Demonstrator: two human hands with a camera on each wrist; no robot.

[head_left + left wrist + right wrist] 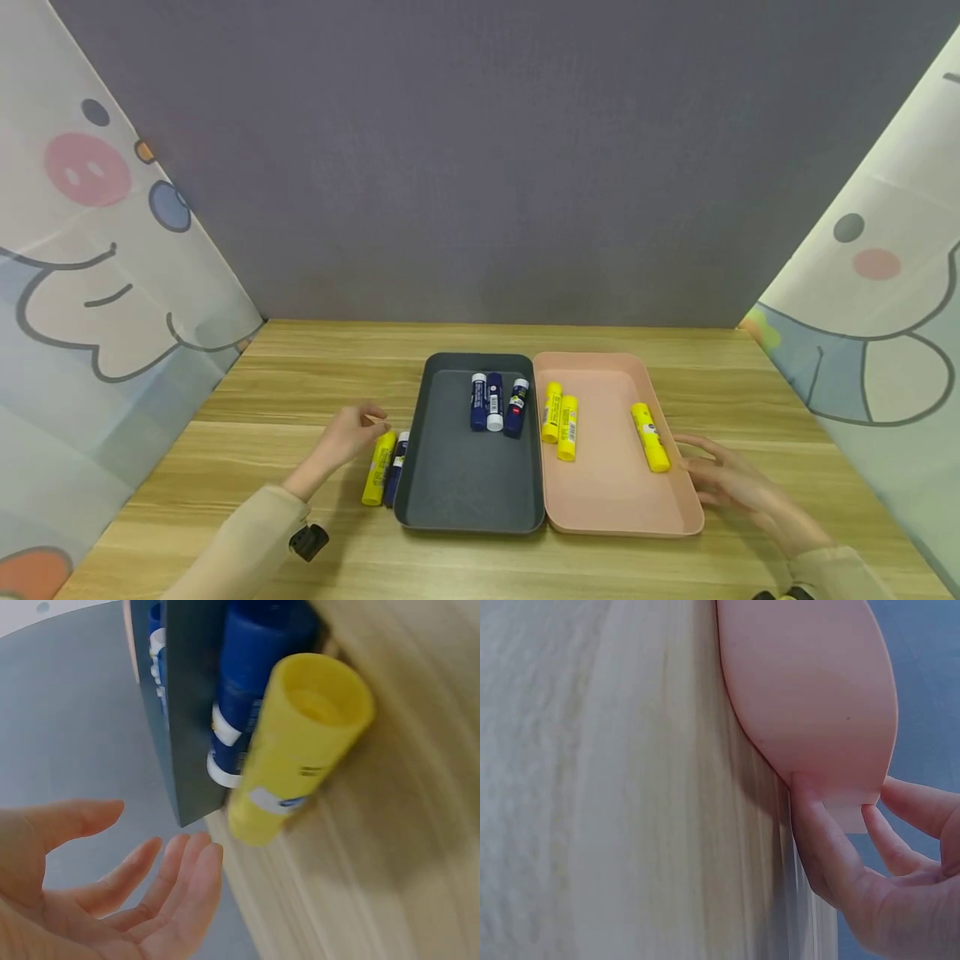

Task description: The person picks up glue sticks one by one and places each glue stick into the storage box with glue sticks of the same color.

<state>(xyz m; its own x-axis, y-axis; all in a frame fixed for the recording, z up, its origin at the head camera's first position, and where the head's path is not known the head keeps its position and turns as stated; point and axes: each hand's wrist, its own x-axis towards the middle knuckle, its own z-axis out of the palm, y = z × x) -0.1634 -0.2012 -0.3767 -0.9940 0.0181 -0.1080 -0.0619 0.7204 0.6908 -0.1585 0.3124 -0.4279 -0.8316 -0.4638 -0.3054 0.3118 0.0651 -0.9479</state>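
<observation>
My left hand (349,435) hovers by the upper end of a yellow glue stick (378,468), holding nothing. In the left wrist view a gap separates its relaxed fingers (196,889) from that stick. Against the grey tray's left wall lies a dark blue glue stick (395,471), beside the yellow one. My right hand (727,477) touches the right wall of the pink tray (622,512) with extended fingertips. Inside that tray, a yellow glue stick (650,437) lies near this wall. Two more yellow glue sticks (567,427) lie along its left side.
The grey tray (468,508) stands directly left of the pink one, with three dark blue glue sticks (495,402) in its upper right part. A wooden table (300,375) carries everything. Behind it rises a grey panel (480,167), with cartoon-printed sheets (877,333) at both sides.
</observation>
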